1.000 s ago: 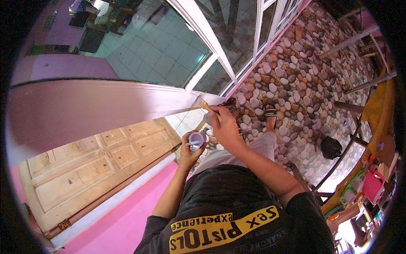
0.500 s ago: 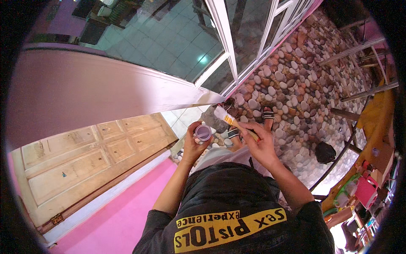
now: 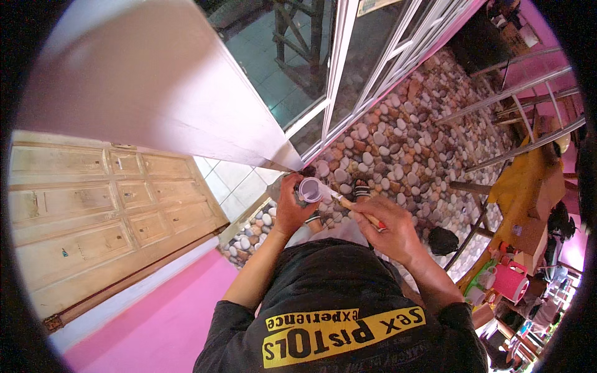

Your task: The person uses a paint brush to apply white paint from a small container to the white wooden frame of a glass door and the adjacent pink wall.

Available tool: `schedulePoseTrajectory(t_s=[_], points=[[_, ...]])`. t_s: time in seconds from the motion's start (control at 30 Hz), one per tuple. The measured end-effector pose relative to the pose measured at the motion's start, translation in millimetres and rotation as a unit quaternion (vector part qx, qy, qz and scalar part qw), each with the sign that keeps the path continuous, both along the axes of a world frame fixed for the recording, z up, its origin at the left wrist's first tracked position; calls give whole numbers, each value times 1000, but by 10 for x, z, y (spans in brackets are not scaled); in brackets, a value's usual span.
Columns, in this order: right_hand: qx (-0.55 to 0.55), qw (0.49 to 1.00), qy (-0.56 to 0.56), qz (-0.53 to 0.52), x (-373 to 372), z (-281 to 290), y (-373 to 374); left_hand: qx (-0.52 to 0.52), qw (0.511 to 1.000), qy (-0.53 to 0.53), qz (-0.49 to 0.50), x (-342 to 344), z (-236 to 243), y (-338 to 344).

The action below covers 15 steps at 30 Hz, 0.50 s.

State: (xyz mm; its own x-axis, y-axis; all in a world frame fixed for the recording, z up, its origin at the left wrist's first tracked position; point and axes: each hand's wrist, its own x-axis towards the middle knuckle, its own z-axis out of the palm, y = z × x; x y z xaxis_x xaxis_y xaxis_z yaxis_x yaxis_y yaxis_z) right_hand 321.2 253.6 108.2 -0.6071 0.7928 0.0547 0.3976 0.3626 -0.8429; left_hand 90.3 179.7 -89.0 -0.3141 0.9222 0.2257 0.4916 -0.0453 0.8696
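Note:
A small round cup [image 3: 308, 188] with a pale purplish inside is held by my left hand [image 3: 288, 210], its fingers wrapped round the side and its mouth facing up. My right hand [image 3: 388, 230] grips a paintbrush [image 3: 356, 208] by its wooden handle, which has a reddish end. The brush's whitish bristles touch or overlap the cup's right rim; I cannot tell whether the tips are inside. Both hands are close together in front of my body, above the pebbled floor [image 3: 398, 149].
A pale wall [image 3: 143, 81] and white-framed glass panels [image 3: 339, 68] stand ahead. Left is a panelled wooden door [image 3: 118, 205] above a pink surface [image 3: 161, 304]. At right are a ladder-like frame [image 3: 528, 133], a black bundle [image 3: 443, 241] and a pink container [image 3: 510, 281] among clutter.
The paintbrush has come from beyond the cup's upper right down to its rim. My hands are closer together. The whole view has turned, showing more pale wall.

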Motion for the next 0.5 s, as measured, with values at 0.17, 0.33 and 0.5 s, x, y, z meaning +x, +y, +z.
schedulePoseTrajectory(t_s=[0.17, 0.33, 0.5], points=[[107, 992, -49, 53, -93, -5, -1, 26, 999, 19, -25, 114, 139, 101], [155, 973, -116, 123, -230, -138, 42, 6, 998, -14, -53, 177, 209, 100], [241, 933, -183, 194, -281, -474, 35, -3, 998, 1, -68, 212, 120, 74]])
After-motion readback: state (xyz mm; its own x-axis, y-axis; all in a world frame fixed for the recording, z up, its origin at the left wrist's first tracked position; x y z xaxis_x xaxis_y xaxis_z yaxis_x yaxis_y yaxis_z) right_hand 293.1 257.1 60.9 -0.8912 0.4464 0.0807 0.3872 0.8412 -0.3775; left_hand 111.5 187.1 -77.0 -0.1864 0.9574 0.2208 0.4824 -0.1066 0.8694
